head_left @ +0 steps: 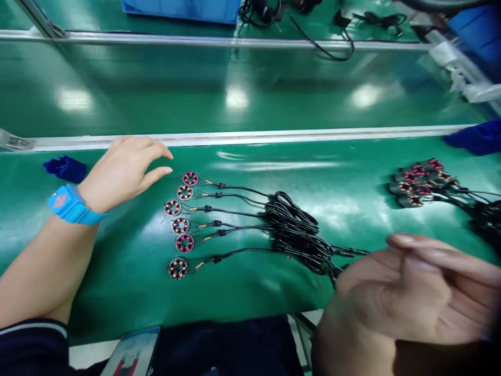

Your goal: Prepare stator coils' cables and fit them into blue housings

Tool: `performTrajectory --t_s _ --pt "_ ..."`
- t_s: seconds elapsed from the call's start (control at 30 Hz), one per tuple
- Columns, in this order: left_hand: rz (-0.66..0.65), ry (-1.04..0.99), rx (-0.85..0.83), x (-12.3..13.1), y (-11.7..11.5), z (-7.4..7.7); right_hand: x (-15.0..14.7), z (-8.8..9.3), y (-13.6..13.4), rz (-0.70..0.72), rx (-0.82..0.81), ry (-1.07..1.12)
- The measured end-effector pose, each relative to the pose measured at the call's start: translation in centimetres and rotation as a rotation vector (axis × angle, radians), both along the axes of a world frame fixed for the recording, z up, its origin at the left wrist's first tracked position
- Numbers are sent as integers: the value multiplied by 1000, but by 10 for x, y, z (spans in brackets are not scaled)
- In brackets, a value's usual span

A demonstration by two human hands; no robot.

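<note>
Released, nothing between thumb and fingers: that's the grip of the left hand [127,167], spread towards the counter's middle. Behind it sits a crumpled royal-blue bundle [66,168], and a bright blue plastic-looking wrist strap [74,206] circles the forearm.

Just right of those fingertips, apart from them, come six flat wire-wound rings [180,225], two red and four copper-coloured, in a ragged column on the glossy green counter [242,300]. Each has short coloured leads running into a slim black cable, and the looped black cables [297,230] pile up further right. All face the same way, presumably so every ring can be reached singly and the leads don't cross; the lowest ring stands a little away from the rest.

Now the right hand [407,292], close to the camera and blurred! Its fingers curl in towards the thumb, over the pile's right end in view; whether that grip has hold of anything, I can't tell.

Beyond, a tight cluster of red and copper-coloured wire-wound rings [418,180] sits pressed together, perhaps to save room, its tangled black cables [487,219] trailing right. Last, a dark blue bundle [475,137] by the rail.
</note>
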State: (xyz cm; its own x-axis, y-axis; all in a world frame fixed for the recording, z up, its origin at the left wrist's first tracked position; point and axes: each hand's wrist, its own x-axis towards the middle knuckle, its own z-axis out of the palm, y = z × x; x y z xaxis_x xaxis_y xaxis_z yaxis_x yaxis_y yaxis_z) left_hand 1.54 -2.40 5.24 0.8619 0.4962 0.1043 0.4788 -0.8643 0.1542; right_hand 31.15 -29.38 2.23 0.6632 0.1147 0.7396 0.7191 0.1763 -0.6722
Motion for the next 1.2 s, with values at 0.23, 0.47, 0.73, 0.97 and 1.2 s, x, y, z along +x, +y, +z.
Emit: performTrajectory --t_s 0.23,0.47,0.73,0.97,1.2 --pt "117 98 15 -42 -32 -24 10 -44 -14 -106 201 139" --pt "21 25 -17 -39 -77 -17 -7 -45 -21 82 68 82" --pt "-147 101 -152 -36 -120 -13 -17 -28 -60 226 -728 -207" --pt "-118 131 4 -35 -130 -23 3 -26 -73 193 -1007 -359" --pt "-168 119 92 -38 -130 -30 13 -24 -72 216 -1080 -463"
